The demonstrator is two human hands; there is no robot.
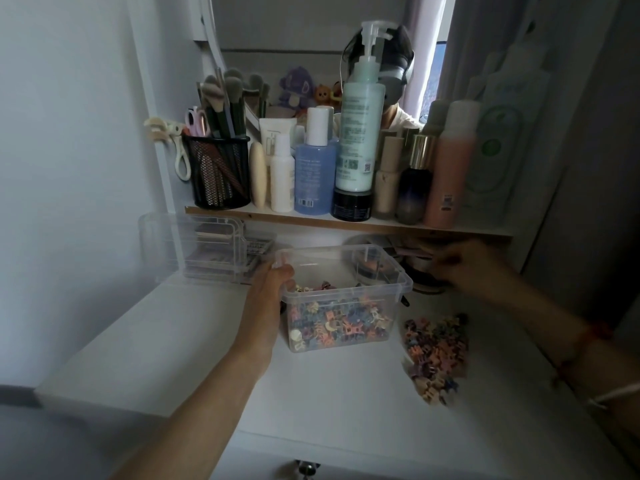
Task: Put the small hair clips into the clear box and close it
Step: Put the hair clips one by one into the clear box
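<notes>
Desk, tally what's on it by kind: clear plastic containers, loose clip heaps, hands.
Clear plastic containers: 2, the clear box and a clear organizer
Loose clip heaps: 1
Hands: 2, left hand and right hand
Total: 5

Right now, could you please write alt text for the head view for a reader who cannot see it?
The left grip holds the left rim of an open clear box partly filled with small clips on a white table. More clips lie in a pile right of the box. The blurred right grip reaches under a shelf of bottles.
</notes>
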